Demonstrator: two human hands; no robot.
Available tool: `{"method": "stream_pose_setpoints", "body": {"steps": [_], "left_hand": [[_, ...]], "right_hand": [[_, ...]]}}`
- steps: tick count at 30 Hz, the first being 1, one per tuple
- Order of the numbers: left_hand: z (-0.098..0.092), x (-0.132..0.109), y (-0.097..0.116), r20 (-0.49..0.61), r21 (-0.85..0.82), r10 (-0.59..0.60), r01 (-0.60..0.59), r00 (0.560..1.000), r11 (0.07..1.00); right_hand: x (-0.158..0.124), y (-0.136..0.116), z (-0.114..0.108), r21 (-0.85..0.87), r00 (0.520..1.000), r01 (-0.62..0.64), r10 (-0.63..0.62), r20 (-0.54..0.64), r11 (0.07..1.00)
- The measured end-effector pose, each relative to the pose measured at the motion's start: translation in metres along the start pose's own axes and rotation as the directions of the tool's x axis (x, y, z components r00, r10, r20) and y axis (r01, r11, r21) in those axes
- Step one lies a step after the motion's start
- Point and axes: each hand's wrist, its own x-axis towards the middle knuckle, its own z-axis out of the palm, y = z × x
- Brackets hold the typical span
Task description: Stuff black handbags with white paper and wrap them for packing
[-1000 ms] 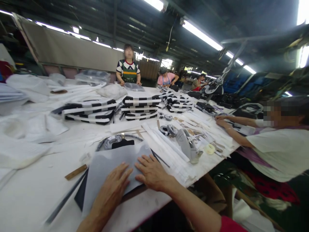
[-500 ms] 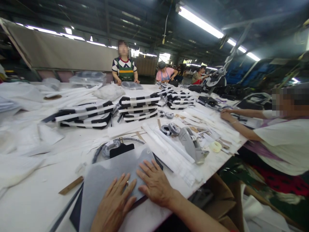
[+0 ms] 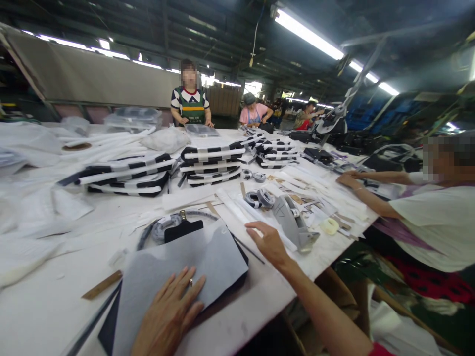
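Observation:
My left hand (image 3: 172, 306) lies flat with fingers spread on a light grey sheet (image 3: 159, 262). A dark piece (image 3: 237, 279) shows from under the sheet's edges. My right hand (image 3: 270, 244) is off the sheet, over the white strips (image 3: 233, 207) to its right. Its fingers are loosely bent and apart, and I see nothing gripped; whether they touch the strips I cannot tell. Beyond the sheet are a black flap with a brass-coloured clasp (image 3: 183, 229) and a coiled grey strap (image 3: 161, 228). A brown strip (image 3: 102, 285) lies left of the sheet.
A grey tape dispenser (image 3: 291, 220), rolled straps (image 3: 260, 198) and a yellowish tape roll (image 3: 329, 226) lie on the right. Stacked black-and-white wrapped pieces (image 3: 211, 165) stand farther back. A co-worker (image 3: 426, 212) works at the right edge, another person (image 3: 190, 106) across the table.
My right hand has lifted off the grey sheet and moved right and away from me, to the white strips. My left hand stays flat on the sheet.

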Motion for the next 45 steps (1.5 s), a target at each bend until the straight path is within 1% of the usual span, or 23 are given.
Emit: {"method": "stream_pose_setpoints", "body": {"steps": [2, 3, 6, 8, 11, 14, 18, 20, 22, 24, 27, 29, 30, 32, 33, 34, 35, 37, 38, 40, 41, 43, 45], "left_hand": [[0.0, -0.001, 0.001, 0.039, -0.034, -0.027, 0.028, 0.999, 0.999], [-0.001, -0.001, 0.002, 0.056, -0.044, -0.032, 0.034, 0.998, 0.998], [-0.004, 0.001, 0.004, 0.09, -0.056, -0.042, 0.048, 0.995, 0.997], [-0.008, 0.002, 0.005, 0.103, -0.073, -0.052, 0.059, 0.993, 0.996], [-0.013, 0.005, 0.008, 0.119, -0.108, -0.073, 0.086, 0.99, 0.99], [-0.014, 0.007, 0.009, 0.133, -0.121, -0.092, 0.109, 0.987, 0.987], [-0.015, 0.009, 0.01, 0.147, -0.131, -0.096, 0.115, 0.985, 0.985], [-0.02, 0.011, 0.011, 0.181, -0.149, -0.098, 0.126, 0.979, 0.981], [-0.028, 0.015, 0.012, 0.24, -0.171, -0.096, 0.139, 0.966, 0.975], [-0.036, 0.019, 0.012, 0.311, -0.193, -0.086, 0.151, 0.946, 0.969], [-0.045, 0.025, 0.011, 0.398, -0.218, -0.059, 0.157, 0.915, 0.963], [-0.049, 0.029, 0.008, 0.435, -0.242, -0.031, 0.149, 0.9, 0.959], [-0.05, 0.031, 0.006, 0.455, -0.254, -0.016, 0.147, 0.891, 0.956], [-0.055, 0.037, 0.001, 0.504, -0.283, 0.013, 0.15, 0.864, 0.947], [-0.058, 0.042, -0.002, 0.528, -0.304, 0.029, 0.156, 0.849, 0.94], [-0.063, 0.047, -0.005, 0.551, -0.328, 0.048, 0.163, 0.833, 0.93], [-0.068, 0.053, -0.009, 0.569, -0.357, 0.07, 0.169, 0.819, 0.919], [-0.08, 0.066, -0.015, 0.604, -0.419, 0.134, 0.17, 0.786, 0.892], [-0.086, 0.073, -0.018, 0.626, -0.441, 0.168, 0.168, 0.762, 0.881], [-0.095, 0.084, -0.021, 0.667, -0.456, 0.21, 0.168, 0.715, 0.874], [-0.099, 0.088, -0.021, 0.679, -0.455, 0.218, 0.169, 0.701, 0.874], [-0.103, 0.091, -0.021, 0.682, -0.458, 0.222, 0.171, 0.697, 0.872], [-0.104, 0.089, -0.019, 0.67, -0.459, 0.213, 0.172, 0.711, 0.872]], "right_hand": [[0.01, 0.033, -0.01, -0.215, 0.997, -0.072, 0.064, -0.041, 0.974], [0.014, 0.048, -0.014, -0.306, 0.994, -0.11, 0.105, -0.034, 0.946], [0.021, 0.083, -0.018, -0.496, 0.969, -0.184, 0.24, 0.051, 0.849], [0.022, 0.094, -0.016, -0.547, 0.95, -0.196, 0.295, 0.099, 0.814], [0.024, 0.096, -0.014, -0.562, 0.942, -0.2, 0.315, 0.115, 0.803], [0.026, 0.087, -0.017, -0.57, 0.955, -0.196, 0.287, 0.075, 0.798], [0.028, 0.065, -0.031, -0.527, 0.981, -0.174, 0.194, -0.018, 0.832], [0.025, 0.049, -0.041, -0.482, 0.99, -0.144, 0.131, -0.062, 0.864], [0.017, 0.032, -0.052, -0.417, 0.995, -0.072, 0.038, -0.089, 0.906], [0.001, 0.014, -0.061, -0.341, 0.994, 0.034, -0.067, -0.085, 0.94], [-0.037, -0.012, -0.07, -0.231, 0.981, 0.178, -0.191, -0.036, 0.957], [-0.07, -0.029, -0.07, -0.165, 0.961, 0.276, -0.27, 0.058, 0.947], [-0.086, -0.037, -0.068, -0.131, 0.939, 0.333, -0.317, 0.13, 0.934], [-0.116, -0.051, -0.061, -0.062, 0.866, 0.448, -0.415, 0.28, 0.892], [-0.128, -0.058, -0.055, -0.037, 0.825, 0.496, -0.457, 0.332, 0.868], [-0.138, -0.063, -0.048, -0.025, 0.796, 0.531, -0.489, 0.357, 0.847], [-0.144, -0.069, -0.04, -0.023, 0.782, 0.553, -0.509, 0.361, 0.833], [-0.147, -0.077, -0.021, -0.04, 0.784, 0.576, -0.539, 0.308, 0.816], [-0.145, -0.08, -0.01, -0.052, 0.789, 0.584, -0.551, 0.272, 0.81], [-0.134, -0.085, 0.01, -0.092, 0.789, 0.603, -0.575, 0.216, 0.793], [-0.128, -0.086, 0.02, -0.121, 0.787, 0.611, -0.584, 0.199, 0.783], [-0.115, -0.087, 0.036, -0.189, 0.791, 0.611, -0.587, 0.173, 0.769], [-0.107, -0.084, 0.048, -0.245, 0.795, 0.606, -0.586, 0.154, 0.757]]}}
